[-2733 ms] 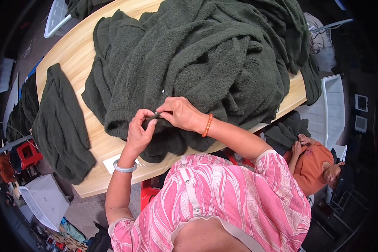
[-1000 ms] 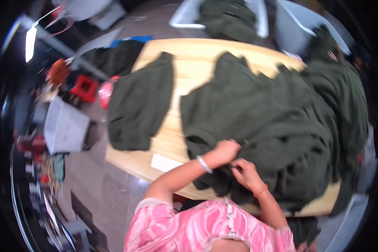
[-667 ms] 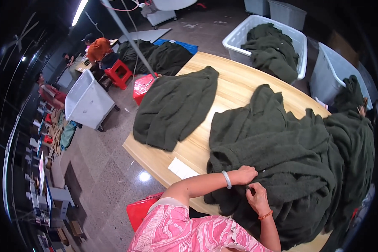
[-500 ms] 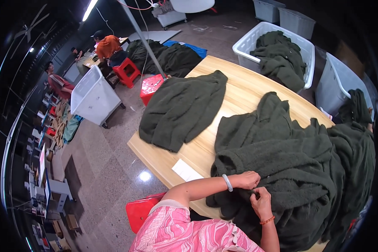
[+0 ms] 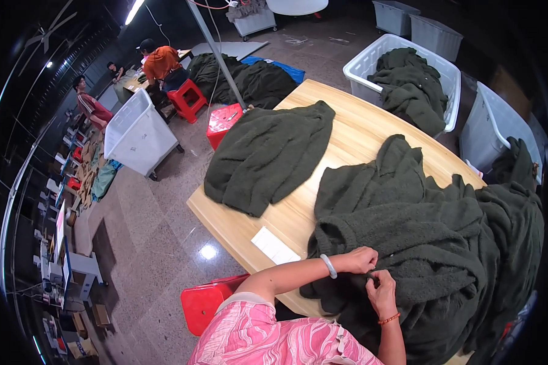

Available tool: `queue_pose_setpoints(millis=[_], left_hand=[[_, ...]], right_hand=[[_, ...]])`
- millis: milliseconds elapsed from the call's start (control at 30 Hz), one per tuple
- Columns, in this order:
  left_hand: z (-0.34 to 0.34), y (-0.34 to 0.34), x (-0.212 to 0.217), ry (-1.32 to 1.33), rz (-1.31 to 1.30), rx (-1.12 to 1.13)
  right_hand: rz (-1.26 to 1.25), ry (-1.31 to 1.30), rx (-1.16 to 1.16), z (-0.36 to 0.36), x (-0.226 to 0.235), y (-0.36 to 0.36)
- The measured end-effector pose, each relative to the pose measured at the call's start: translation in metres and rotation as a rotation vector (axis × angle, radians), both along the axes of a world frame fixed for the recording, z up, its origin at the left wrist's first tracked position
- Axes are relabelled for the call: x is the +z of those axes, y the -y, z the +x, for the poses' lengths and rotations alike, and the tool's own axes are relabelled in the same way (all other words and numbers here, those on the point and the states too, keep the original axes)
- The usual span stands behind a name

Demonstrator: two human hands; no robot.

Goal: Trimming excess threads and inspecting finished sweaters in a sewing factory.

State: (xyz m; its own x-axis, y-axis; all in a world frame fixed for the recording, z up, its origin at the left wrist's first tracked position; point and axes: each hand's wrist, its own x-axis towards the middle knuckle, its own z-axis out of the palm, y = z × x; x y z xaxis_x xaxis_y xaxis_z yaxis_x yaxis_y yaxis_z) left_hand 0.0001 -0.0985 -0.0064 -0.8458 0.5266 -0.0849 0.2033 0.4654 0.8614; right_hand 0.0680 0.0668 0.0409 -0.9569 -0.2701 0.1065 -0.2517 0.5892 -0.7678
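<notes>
Dark green knitted garments (image 5: 402, 219) lie heaped over the right part of the wooden table (image 5: 347, 131). At the near side of this heap my left hand (image 5: 360, 260), with a pale bangle on the wrist, is closed in a pinch on the knit fabric. Just right of it and slightly nearer, my right hand (image 5: 382, 293), a beaded bracelet at its wrist, also pinches the garment between thumb and fingers. The two hands are close but apart. A separate dark green garment (image 5: 271, 155) lies spread at the table's left, with a white paper sheet (image 5: 275, 245) nearer me.
Beyond the table stands a white bin (image 5: 356, 67) holding more green garments, with another bin (image 5: 490, 115) to its right. Red stools (image 5: 224, 121) and a wheeled white cart (image 5: 140, 137) stand on the left. A metal pole (image 5: 216, 52) rises behind the table. Several people are farther off.
My hands keep nearly the same place and pinch on the garment. The whole view has shifted slightly. At the far left, a person in red stands a little differently beside the cart.
</notes>
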Motion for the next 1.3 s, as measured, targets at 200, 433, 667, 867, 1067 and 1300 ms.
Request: queue_pose_setpoints(millis=[200,433,667,867,1067,1300], left_hand=[[-0.002,0.012,0.004,0.246,0.289,-0.023],[0.0,0.011,0.002,0.566,0.407,-0.027],[0.003,0.01,0.002,0.696,0.547,-0.009],[0.002,0.011,-0.005,0.824,0.597,-0.026],[0.002,0.014,-0.004,0.864,0.59,-0.058],[0.025,0.02,0.017,0.292,0.488,0.008]], right_hand=[[0.025,-0.052,-0.072,0.0,0.006,0.002],[0.024,-0.084,-0.046,0.0,0.012,0.004],[-0.092,0.025,-0.15,0.002,0.019,0.008],[-0.048,-0.065,-0.097,-0.001,0.014,0.004],[-0.031,-0.05,-0.036,-0.005,0.017,0.001],[-0.042,0.01,-0.053,-0.008,0.014,-0.001]])
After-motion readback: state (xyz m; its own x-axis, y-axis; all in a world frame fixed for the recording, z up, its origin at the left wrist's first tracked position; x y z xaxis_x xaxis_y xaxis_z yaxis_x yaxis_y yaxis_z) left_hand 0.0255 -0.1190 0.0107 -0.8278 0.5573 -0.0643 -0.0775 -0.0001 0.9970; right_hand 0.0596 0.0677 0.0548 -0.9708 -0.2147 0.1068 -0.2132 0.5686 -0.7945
